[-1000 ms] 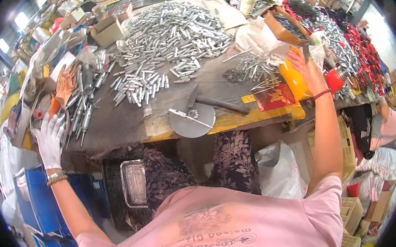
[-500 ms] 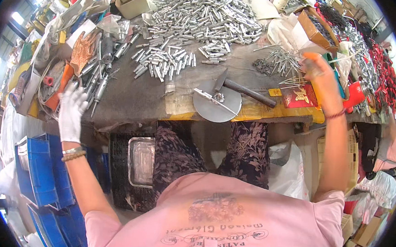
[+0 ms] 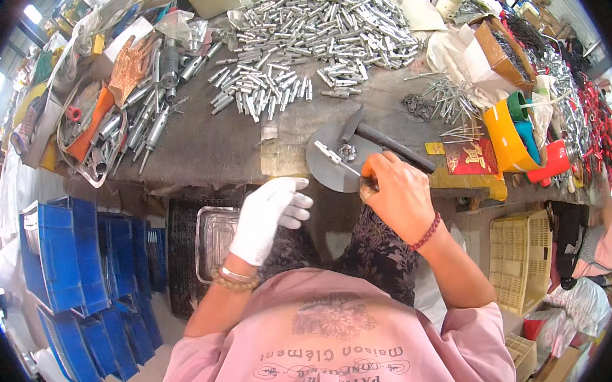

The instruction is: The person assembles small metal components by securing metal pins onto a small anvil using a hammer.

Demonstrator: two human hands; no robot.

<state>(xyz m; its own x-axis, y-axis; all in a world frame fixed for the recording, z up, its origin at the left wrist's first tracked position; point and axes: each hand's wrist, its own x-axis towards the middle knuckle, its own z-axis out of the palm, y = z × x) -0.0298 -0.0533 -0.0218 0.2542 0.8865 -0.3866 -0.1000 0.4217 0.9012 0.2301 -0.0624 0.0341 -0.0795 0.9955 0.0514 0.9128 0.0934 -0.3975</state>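
My bare right hand (image 3: 401, 198) is at the table's front edge, thumb and fingers pinched around the near end of a thin metal rod (image 3: 330, 154). A thicker silver sleeve forms the rod's far end. It lies slantwise over a round grey metal disc (image 3: 332, 178). Just beyond my fingers, a hammer (image 3: 394, 147) rests with its head on the disc and its handle pointing right. In a white glove, my left hand (image 3: 269, 213) hovers in front of the edge, left of the disc; its fingers are loosely bent and apart, with nothing visible in them.
A big heap of silver metal tubes (image 3: 317, 28) covers the table's back middle. Metal tools and an orange glove (image 3: 130, 69) lie at the left. Thin rods (image 3: 454, 98), a red packet (image 3: 470, 156) and a cut yellow container (image 3: 505, 137) are at the right. Blue bins (image 3: 67, 259) stand lower left.
My right hand has come from the yellow container at the right to the rod on the disc and closed on its end. My left hand has moved right, away from the tools.
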